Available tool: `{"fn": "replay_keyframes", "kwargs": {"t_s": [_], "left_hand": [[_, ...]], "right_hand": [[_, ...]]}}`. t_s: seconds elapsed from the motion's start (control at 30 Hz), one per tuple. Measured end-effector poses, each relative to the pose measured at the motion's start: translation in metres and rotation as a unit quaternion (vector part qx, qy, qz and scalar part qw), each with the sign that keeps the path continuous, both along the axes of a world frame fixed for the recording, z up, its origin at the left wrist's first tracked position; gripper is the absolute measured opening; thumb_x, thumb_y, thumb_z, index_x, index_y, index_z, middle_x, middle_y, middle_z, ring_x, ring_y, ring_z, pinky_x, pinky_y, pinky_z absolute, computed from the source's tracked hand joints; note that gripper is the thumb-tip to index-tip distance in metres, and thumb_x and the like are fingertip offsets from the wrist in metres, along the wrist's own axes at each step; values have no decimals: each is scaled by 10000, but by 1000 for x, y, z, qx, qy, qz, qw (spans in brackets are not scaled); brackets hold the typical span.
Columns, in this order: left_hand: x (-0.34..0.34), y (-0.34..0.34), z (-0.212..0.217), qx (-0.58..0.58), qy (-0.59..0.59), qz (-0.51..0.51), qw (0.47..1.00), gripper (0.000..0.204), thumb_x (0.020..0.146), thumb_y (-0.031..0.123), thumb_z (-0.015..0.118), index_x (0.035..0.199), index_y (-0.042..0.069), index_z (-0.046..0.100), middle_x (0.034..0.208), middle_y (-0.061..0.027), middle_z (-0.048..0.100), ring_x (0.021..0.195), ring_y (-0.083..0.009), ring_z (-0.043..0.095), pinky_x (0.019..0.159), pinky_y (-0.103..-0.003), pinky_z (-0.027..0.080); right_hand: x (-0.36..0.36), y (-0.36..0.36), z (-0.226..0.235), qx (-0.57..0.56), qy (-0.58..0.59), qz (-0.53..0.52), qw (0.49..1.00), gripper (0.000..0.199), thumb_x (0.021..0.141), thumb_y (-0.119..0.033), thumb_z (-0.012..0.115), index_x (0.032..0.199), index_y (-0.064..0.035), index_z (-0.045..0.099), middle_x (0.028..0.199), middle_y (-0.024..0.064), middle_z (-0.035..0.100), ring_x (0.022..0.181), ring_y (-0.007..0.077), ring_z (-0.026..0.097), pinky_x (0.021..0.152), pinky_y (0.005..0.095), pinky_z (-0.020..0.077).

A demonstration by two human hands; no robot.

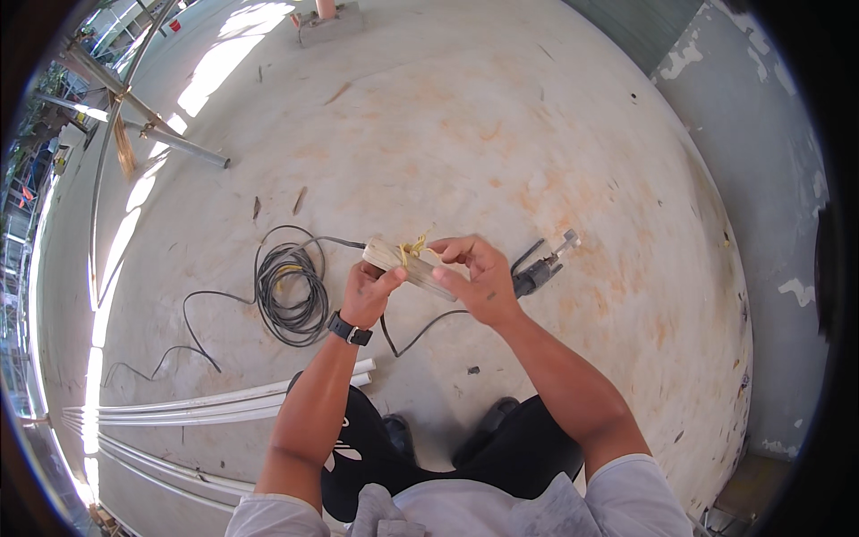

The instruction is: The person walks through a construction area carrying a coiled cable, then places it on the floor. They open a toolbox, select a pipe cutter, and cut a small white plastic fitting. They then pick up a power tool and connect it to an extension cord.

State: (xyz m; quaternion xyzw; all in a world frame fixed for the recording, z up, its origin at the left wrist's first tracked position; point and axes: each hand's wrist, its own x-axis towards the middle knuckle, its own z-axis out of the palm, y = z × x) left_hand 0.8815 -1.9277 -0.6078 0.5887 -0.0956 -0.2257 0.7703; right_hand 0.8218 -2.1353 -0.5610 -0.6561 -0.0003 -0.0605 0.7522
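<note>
A pale wooden block [436,283] with yellow string [411,251] tied round it is held up in front of me, above the floor. My left hand [369,291], with a black watch at its wrist, grips the block's left end, thumb on top. At the right side, my right hand [480,277] is closed with its thumb and forefinger at the loose part of the string; the other fingers curl behind. A black cable [343,241] runs up to the block's left end. The underside of the block is hidden.
Coiled black cable [293,300] lies on the concrete floor to the left. A dark power tool [537,276] with a metal front end rests beyond my right hand. White pipes [224,404] lie at lower left; scaffold poles [183,143] stand farther back. A grey wall [761,179] bounds the right.
</note>
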Motion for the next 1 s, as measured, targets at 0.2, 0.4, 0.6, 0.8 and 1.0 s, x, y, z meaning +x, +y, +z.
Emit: {"fn": "replay_keyframes", "kwargs": {"t_s": [0.2, 0.4, 0.6, 0.8, 1.0], "left_hand": [[-4, -2, 4, 0, 10, -39, 999, 406, 863, 215, 774, 1163, -25, 642, 1068, -23, 679, 966, -96, 597, 862, -282, 469], [-8, -6, 7, 0, 38, -12, 999, 420, 848, 149, 748, 1202, -40, 623, 1120, -58, 680, 1013, -119, 604, 895, -287, 466], [-11, -12, 12, 68, 11, -34, 997, 342, 839, 132, 730, 1121, -47, 656, 1010, -52, 699, 913, -109, 618, 825, -295, 490], [-12, -13, 15, 116, 1, -98, 988, 298, 797, 143, 736, 1025, -42, 685, 903, -45, 700, 831, -104, 613, 756, -301, 496], [-9, -11, 20, 151, -34, -119, 981, 286, 765, 150, 727, 975, -39, 684, 854, -34, 677, 785, -103, 578, 720, -291, 477]], "right_hand": [[10, -16, 5, -88, 52, 94, 990, 379, 894, -140, 746, 1211, 33, 630, 1048, 88, 697, 966, 119, 643, 785, 294, 532], [-3, 4, 3, -28, 110, -38, 993, 178, 923, -133, 720, 1049, -7, 713, 859, 53, 725, 736, 142, 679, 688, 286, 545], [1, -2, 13, -503, -262, 29, 823, 111, 838, -109, 719, 933, -63, 688, 926, 84, 714, 816, 274, 675, 697, 369, 537], [10, -16, 19, -474, -264, 114, 832, 107, 848, -155, 699, 925, -86, 672, 952, 66, 703, 865, 290, 663, 727, 395, 531], [8, -16, 14, -414, -125, 154, 888, 110, 903, -170, 682, 949, -70, 677, 919, 97, 716, 833, 306, 667, 704, 402, 523]]}}
